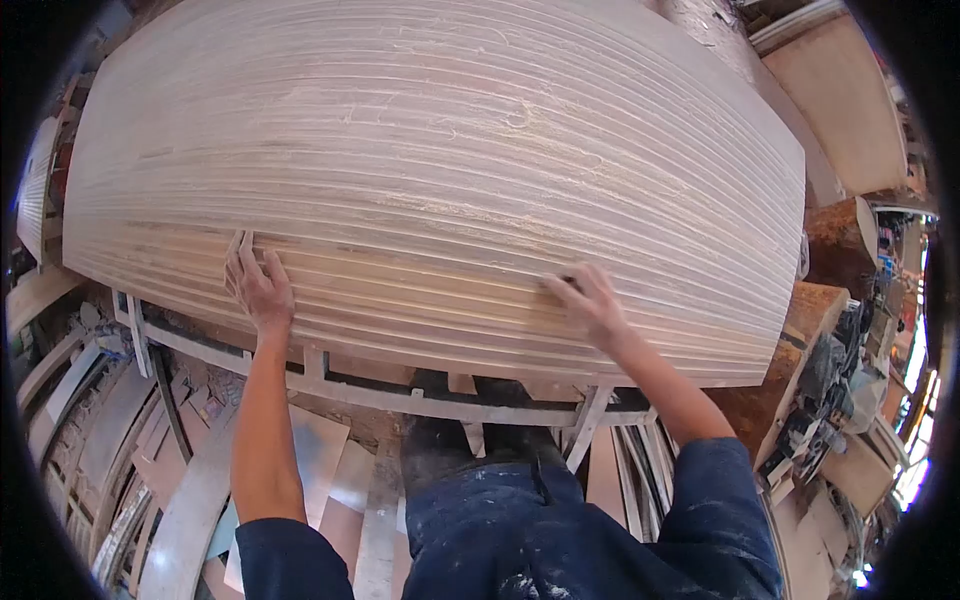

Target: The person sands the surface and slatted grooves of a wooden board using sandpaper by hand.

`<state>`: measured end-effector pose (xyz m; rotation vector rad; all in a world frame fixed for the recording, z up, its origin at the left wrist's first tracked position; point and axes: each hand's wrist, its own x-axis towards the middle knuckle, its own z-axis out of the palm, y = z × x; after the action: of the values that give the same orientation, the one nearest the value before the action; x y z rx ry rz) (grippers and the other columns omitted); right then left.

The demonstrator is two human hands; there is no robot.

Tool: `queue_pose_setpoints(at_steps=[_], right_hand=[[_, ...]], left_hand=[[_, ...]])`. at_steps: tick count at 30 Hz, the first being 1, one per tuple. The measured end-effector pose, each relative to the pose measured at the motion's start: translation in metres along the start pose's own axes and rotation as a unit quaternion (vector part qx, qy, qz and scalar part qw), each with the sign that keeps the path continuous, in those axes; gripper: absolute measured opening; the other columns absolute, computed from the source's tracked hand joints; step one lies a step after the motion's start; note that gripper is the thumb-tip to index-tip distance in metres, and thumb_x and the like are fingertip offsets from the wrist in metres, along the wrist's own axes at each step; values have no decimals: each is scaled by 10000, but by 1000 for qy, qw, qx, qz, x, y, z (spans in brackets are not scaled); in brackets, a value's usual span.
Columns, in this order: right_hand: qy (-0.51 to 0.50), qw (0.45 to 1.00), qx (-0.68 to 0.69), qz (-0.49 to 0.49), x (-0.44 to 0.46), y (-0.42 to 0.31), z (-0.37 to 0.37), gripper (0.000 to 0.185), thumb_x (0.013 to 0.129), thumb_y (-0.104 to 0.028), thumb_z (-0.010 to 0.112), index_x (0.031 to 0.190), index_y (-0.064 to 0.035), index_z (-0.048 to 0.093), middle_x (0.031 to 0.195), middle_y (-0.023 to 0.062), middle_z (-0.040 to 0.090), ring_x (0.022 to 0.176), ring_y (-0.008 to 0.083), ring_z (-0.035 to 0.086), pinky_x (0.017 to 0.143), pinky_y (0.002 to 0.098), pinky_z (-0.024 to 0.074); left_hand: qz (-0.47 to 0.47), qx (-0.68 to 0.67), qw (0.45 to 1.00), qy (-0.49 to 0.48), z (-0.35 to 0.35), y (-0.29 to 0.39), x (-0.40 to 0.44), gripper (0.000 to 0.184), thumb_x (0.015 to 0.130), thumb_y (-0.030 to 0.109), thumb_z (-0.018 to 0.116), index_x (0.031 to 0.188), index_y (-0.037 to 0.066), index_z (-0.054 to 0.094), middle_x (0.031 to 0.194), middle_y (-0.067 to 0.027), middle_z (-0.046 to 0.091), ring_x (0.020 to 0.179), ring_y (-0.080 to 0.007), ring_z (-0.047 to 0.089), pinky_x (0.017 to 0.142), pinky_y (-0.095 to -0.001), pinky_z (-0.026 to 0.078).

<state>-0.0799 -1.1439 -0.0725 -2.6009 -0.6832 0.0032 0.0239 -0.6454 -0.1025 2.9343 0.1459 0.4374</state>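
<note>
A wide wooden panel with long parallel grooves lies flat before me, dusted with pale powder. My left hand rests on its near left part, fingers stretched out over the grooves, holding nothing. To the right, my right hand is at the near part of the panel with its fingers bent and pressed together. Something small and dark shows at its fingertips, partly hidden and blurred, so its kind cannot be made out. The wood between my hands looks yellower than the dusty area farther away.
A wooden support frame carries the panel along its near side. Boards and offcuts lean and lie at the lower left. Cut logs stand at the right, near a large flat board. Cluttered small items lie beside them.
</note>
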Motion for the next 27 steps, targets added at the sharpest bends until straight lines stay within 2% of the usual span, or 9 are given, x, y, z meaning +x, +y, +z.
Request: queue_pose_setpoints(at_steps=[4, 8, 10, 14, 18, 20, 22, 24, 27], right_hand=[[21, 999, 44, -14, 53, -37, 13, 464, 826, -55, 659, 1290, -46, 648, 1150, 123, 628, 1097, 304, 609, 984, 429, 516], [-7, 1000, 8, 6, -2, -8, -2, 494, 808, -34, 658, 1301, -48, 648, 1158, 128, 623, 1102, 311, 601, 976, 436, 512], [3, 996, 24, 83, -3, -13, -5, 517, 785, -5, 646, 1299, -45, 654, 1167, 132, 625, 1095, 325, 600, 968, 446, 506], [25, 995, 91, 39, 66, -48, 21, 450, 765, 25, 637, 1203, -48, 706, 1115, 137, 659, 1049, 331, 621, 926, 447, 519], [-6, 995, 71, 68, 19, -12, -16, 409, 780, 25, 644, 1174, -54, 715, 1096, 138, 665, 1008, 332, 635, 894, 450, 519], [-9, 994, 90, 61, 18, -6, -4, 400, 787, 30, 660, 1176, -42, 715, 1076, 142, 665, 997, 327, 640, 875, 441, 524], [12, 995, 90, 41, 53, -31, 2, 363, 787, 47, 683, 1140, -26, 724, 1048, 142, 667, 963, 328, 649, 843, 430, 532], [8, 993, 110, 46, 64, -37, 5, 368, 791, 45, 667, 1148, -34, 713, 1046, 137, 662, 977, 330, 637, 861, 437, 524], [11, 990, 123, 72, 28, -17, 3, 371, 795, 49, 649, 1153, -38, 695, 1045, 135, 651, 993, 337, 621, 878, 447, 512]], left_hand=[[-17, -9, 1000, -2, 2, 4, -2, 458, 1020, 283, 528, 1425, 69, 531, 1485, -136, 505, 1383, -341, 448, 1156, -508, 306], [-26, -12, 1000, -8, 2, 2, 0, 458, 1021, 285, 532, 1426, 71, 530, 1495, -134, 495, 1398, -332, 437, 1163, -500, 301], [-30, -13, 999, -11, 1, -2, -4, 458, 1021, 286, 535, 1427, 73, 529, 1496, -133, 493, 1401, -329, 434, 1164, -497, 301], [-16, -9, 1000, -1, -1, -1, -1, 458, 1021, 287, 542, 1429, 80, 526, 1495, -132, 495, 1406, -327, 430, 1168, -491, 303], [-21, -14, 1000, -12, -1, 1, -1, 463, 1019, 295, 543, 1432, 88, 526, 1498, -130, 492, 1410, -330, 425, 1171, -494, 297], [-29, -11, 999, -13, -4, 1, 1, 466, 1018, 297, 543, 1434, 89, 524, 1500, -130, 491, 1411, -333, 423, 1172, -497, 294], [-27, -13, 999, -14, -4, 1, -2, 469, 1018, 300, 543, 1436, 89, 522, 1501, -130, 489, 1411, -335, 421, 1173, -500, 291], [-23, -6, 1000, -10, 0, -1, 0, 471, 1016, 298, 545, 1439, 92, 519, 1509, -128, 483, 1412, -336, 419, 1178, -502, 283], [-32, -10, 999, -10, 2, -2, -2, 469, 1016, 298, 546, 1438, 94, 521, 1513, -126, 482, 1416, -333, 416, 1179, -501, 282]])
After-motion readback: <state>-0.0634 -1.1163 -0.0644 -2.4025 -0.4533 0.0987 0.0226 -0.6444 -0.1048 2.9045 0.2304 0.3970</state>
